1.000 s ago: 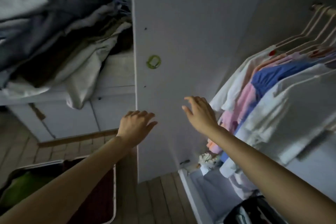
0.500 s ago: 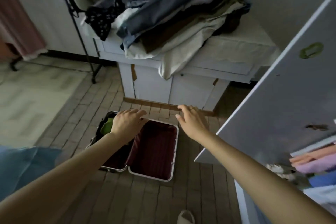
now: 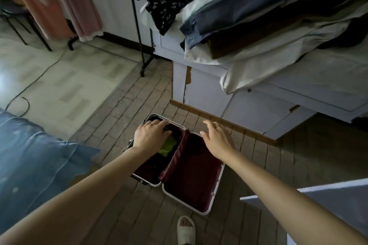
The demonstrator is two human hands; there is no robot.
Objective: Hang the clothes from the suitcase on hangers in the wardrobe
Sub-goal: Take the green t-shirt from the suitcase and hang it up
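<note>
An open suitcase with a dark red lining lies flat on the tiled floor. Its left half holds dark clothes and a bright green garment; the right half shows only lining. My left hand hovers over the left half with relaxed fingers, just above the green garment, holding nothing. Over the far rim of the right half my right hand is spread, fingers straight, also holding nothing. A corner of the white wardrobe door shows at the lower right. No hangers are in view.
A white cabinet stands behind the suitcase with a pile of folded clothes on top. A black rack pole and pink curtain stand at the left. Blue fabric lies lower left. A slippered foot is below the suitcase.
My view has swung from the wardrobe's hanging clothes down to the suitcase. Both hands have come down over the open suitcase, the left one reaching over the green garment.
</note>
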